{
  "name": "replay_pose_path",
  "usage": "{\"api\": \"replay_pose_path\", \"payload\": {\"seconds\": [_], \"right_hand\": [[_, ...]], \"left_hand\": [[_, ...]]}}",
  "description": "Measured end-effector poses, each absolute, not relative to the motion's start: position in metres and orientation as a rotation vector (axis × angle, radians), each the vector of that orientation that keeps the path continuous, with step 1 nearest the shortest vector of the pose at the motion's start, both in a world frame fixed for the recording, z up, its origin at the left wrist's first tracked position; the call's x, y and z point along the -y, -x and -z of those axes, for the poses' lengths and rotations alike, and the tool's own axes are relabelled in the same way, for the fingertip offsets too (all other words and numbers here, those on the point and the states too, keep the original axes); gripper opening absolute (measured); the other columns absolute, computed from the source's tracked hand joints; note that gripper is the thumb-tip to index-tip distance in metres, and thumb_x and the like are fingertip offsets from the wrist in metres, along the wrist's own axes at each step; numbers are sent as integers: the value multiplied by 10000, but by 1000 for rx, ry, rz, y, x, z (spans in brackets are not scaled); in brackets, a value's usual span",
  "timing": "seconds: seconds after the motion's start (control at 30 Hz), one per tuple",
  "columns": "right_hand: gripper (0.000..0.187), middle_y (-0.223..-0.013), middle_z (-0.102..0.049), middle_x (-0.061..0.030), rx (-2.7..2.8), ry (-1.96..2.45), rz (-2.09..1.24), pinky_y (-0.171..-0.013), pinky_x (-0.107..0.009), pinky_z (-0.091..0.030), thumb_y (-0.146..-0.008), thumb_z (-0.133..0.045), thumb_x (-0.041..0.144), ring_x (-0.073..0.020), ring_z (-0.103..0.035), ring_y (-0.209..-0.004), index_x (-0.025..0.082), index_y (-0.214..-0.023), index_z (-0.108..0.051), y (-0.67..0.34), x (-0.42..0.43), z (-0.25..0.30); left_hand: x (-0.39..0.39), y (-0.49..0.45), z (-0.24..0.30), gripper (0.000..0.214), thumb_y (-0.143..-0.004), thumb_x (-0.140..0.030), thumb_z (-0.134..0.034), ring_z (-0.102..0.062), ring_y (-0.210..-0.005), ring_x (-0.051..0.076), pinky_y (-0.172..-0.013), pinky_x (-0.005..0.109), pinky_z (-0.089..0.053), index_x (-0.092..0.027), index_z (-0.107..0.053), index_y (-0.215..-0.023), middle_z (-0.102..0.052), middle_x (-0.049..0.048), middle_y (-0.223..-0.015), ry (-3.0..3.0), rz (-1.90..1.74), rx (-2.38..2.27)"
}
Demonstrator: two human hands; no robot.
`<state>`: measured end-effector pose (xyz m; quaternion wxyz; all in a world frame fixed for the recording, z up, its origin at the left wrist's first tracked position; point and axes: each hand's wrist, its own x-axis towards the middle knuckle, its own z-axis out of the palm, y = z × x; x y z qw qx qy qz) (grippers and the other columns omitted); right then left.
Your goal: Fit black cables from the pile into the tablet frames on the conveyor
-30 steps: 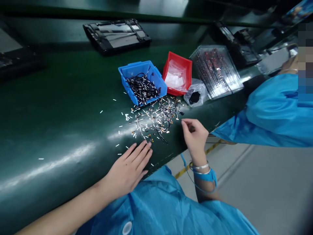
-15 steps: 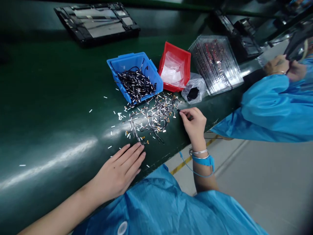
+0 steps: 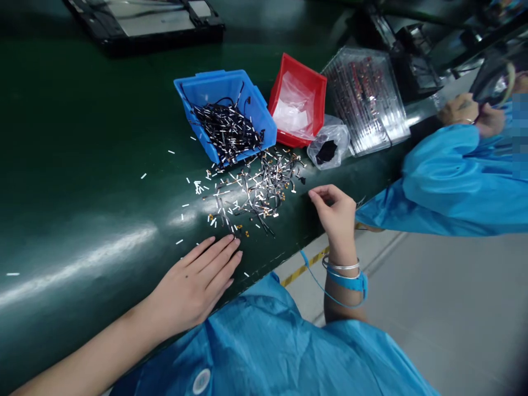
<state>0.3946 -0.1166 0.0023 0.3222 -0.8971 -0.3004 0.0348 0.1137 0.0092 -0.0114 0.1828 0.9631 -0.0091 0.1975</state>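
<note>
Head view: nearest, a blue garment (image 3: 268, 341) was seen below the tabletop (image 3: 82, 165). The left hand (image 3: 193, 283) was laid palm down on the tabletop, its fingers outstretched and close alongside one another; whether the nearest cable was touched by the fingertips could not be told. On the right wrist, silver bangles (image 3: 344, 268) and a blue strap (image 3: 350, 282) were worn. The right hand (image 3: 336, 212) was held near the table's edge, thumb and index finger brought together at the tips; whether anything small was pinched there could not be told.

Between and beyond the hands, a loose pile of thin cables (image 3: 268, 187) was spread, with white strips (image 3: 198, 187) scattered to its left. Just behind it, a blue bin (image 3: 206, 91) was filled with dark cables. Beside that, a red bin (image 3: 317, 107) was lined with clear plastic, and a clear bag (image 3: 340, 137) was set near it. Farther right, clear trays (image 3: 363, 104) were stacked near a co-worker's blue sleeve (image 3: 445, 159). At the back, a black-framed panel (image 3: 152, 19) was partly shown.
</note>
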Motion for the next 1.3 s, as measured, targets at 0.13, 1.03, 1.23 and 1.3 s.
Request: {"api": "replay_pose_path", "payload": {"seconds": [0.13, 1.03, 1.23, 1.3], "right_hand": [[154, -770, -666, -24, 1152, 2205, -45, -664, -313, -463, -813, -572, 241, -161, -582, -712, 223, -789, -723, -402, 121, -3], [105, -770, -647, -11, 1298, 2113, -139, -551, -276, -414, -817, -633, 224, -128, -542, -635, 238, -809, -736, -404, 133, -3], [75, -709, -613, 5, 1279, 2138, -190, -503, -253, -382, -777, -672, 220, -106, -493, -577, 213, -704, -690, -405, 129, -3], [72, -693, -601, 8, 1254, 2168, -209, -496, -247, -376, -765, -675, 214, -106, -490, -577, 207, -693, -673, -401, 130, -4]], "left_hand": [[-10, -115, 11, 391, -945, -171, -456, -522, -1274, 257, -1096, 413, -395, -83, -534, -1318, -586, 133, -1334, -2733, -551, 43], [-11, -116, 8, 317, -949, -143, -457, -574, -1202, 305, -1011, 440, -439, -21, -615, -1195, -617, 178, -1275, -2760, -573, 88], [-11, -115, 8, 319, -950, -152, -458, -568, -1212, 307, -1008, 448, -446, -21, -613, -1196, -613, 181, -1279, -2756, -559, 85], [-11, -115, 9, 317, -948, -149, -461, -567, -1213, 309, -1003, 451, -453, -20, -614, -1194, -613, 183, -1278, -2752, -557, 92]]}}
